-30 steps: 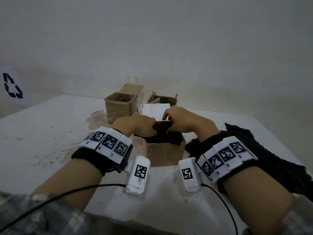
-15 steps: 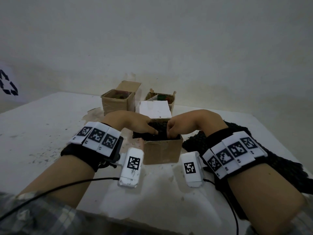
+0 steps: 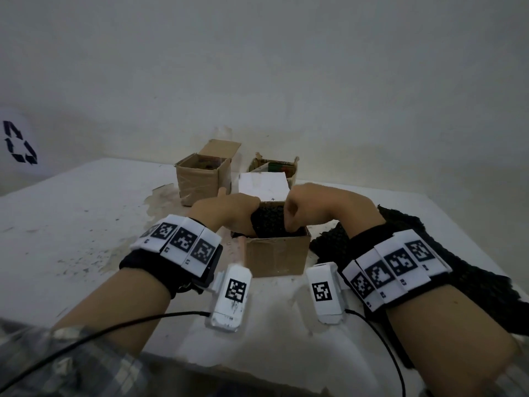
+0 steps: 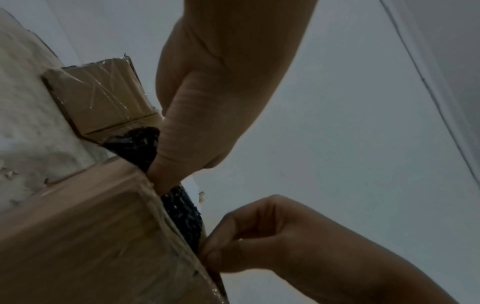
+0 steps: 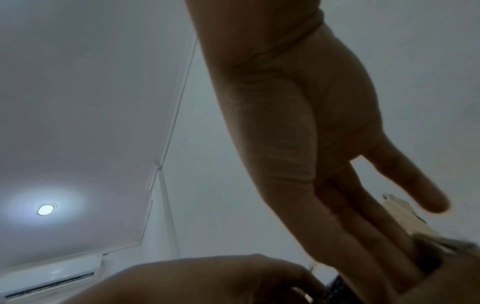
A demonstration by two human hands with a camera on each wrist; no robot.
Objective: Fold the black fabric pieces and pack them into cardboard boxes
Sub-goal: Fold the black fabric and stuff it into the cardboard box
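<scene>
A small cardboard box (image 3: 276, 256) stands mid-table with a folded black fabric piece (image 3: 269, 222) bulging out of its top. My left hand (image 3: 229, 210) lies over the fabric's left side. In the left wrist view its fingers (image 4: 166, 164) run straight down between the box wall (image 4: 78, 226) and the fabric (image 4: 182, 209). My right hand (image 3: 309, 207) presses on the fabric's right side. In the right wrist view its fingers (image 5: 363, 236) reach straight down into the box, thumb held apart. More black fabric (image 3: 458, 276) lies spread on the table at the right.
Behind the box stand an open taped cardboard box (image 3: 200, 179) and a second box (image 3: 274, 166) with coloured contents. A white flap (image 3: 263, 186) rises just behind my hands. The table's near edge (image 3: 200, 365) runs under my forearms; a wall is close behind.
Both hands have tipped downward and pushed the folded fabric from the box's top down into it. The fingers now reach inside the box walls.
</scene>
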